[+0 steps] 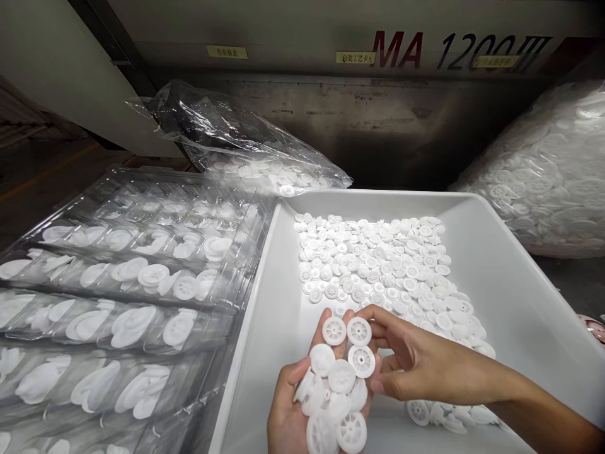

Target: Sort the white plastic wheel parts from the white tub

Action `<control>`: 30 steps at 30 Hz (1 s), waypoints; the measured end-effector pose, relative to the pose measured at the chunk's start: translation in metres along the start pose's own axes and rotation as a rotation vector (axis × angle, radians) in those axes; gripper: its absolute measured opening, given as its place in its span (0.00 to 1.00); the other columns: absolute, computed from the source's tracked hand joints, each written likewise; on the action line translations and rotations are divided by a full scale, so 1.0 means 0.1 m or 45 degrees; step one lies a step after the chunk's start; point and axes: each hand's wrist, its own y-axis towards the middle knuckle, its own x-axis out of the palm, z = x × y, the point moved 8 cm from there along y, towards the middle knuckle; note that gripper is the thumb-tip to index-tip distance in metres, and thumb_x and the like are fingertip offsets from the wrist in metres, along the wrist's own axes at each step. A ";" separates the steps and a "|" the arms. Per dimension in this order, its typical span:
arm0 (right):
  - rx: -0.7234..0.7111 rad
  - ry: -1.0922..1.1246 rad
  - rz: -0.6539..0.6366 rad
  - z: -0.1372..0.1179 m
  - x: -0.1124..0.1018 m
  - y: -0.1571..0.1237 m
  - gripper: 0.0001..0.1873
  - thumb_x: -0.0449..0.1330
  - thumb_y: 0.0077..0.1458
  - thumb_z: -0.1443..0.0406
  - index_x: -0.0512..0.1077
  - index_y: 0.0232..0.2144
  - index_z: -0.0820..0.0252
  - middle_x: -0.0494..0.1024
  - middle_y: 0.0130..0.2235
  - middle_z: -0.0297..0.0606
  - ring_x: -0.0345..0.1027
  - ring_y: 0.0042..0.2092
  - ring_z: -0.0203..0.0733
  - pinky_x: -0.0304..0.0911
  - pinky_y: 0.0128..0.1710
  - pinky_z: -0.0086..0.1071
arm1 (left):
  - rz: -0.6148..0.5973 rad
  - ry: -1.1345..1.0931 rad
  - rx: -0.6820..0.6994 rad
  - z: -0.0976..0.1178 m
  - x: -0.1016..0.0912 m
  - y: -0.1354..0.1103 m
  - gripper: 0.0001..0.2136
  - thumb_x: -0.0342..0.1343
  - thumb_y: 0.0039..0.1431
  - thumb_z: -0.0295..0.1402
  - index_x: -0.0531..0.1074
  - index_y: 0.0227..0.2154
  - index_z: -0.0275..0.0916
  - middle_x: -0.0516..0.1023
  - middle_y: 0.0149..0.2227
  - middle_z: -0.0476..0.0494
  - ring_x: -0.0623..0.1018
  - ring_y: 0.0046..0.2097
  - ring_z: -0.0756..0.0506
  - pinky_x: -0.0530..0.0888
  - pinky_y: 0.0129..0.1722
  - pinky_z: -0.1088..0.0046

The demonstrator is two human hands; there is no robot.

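Note:
Several white plastic wheels (341, 376), some with spokes and a hub hole, lie piled in my left hand (290, 403), which is cupped palm up around them. Beside this pile, my right hand (411, 362) reaches in from the right. Its thumb and index finger stand apart and touch or nearly touch the outer wheels, and its other fingertips are partly hidden behind the pile. Both hands are above the near part of a white plastic bin (515, 302). Many more loose wheels (373, 258) cover part of the bin's floor.
On the left, stacked clear plastic trays (189, 309) hold white parts in their compartments. Behind them lies a clear bag (265, 145) with white parts inside. A large filled bag (553, 183) bulges at the right. A machine panel (293, 38) closes off the back.

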 end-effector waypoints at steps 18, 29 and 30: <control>-0.069 0.146 -0.013 -0.03 0.02 0.02 0.17 0.57 0.52 0.77 0.63 0.41 0.54 0.66 0.41 0.33 0.58 0.43 0.35 0.61 0.46 0.41 | 0.083 0.027 0.130 0.03 -0.37 -0.12 0.17 0.43 0.59 0.38 0.73 0.45 0.43 0.77 0.47 0.41 0.72 0.53 0.40 0.58 0.58 0.59; -0.045 0.177 -0.004 0.00 0.03 0.00 0.21 0.58 0.53 0.77 0.63 0.46 0.52 0.65 0.46 0.33 0.59 0.36 0.30 0.61 0.46 0.41 | 0.190 0.039 0.139 0.03 -0.39 -0.15 0.18 0.45 0.58 0.37 0.71 0.48 0.45 0.78 0.45 0.40 0.75 0.49 0.39 0.61 0.56 0.57; -0.045 0.172 -0.002 -0.01 0.03 0.00 0.22 0.58 0.53 0.77 0.63 0.46 0.52 0.65 0.47 0.34 0.60 0.37 0.31 0.61 0.45 0.40 | 0.214 0.053 0.142 0.03 -0.40 -0.16 0.17 0.45 0.57 0.36 0.71 0.48 0.45 0.78 0.45 0.41 0.75 0.49 0.39 0.61 0.56 0.57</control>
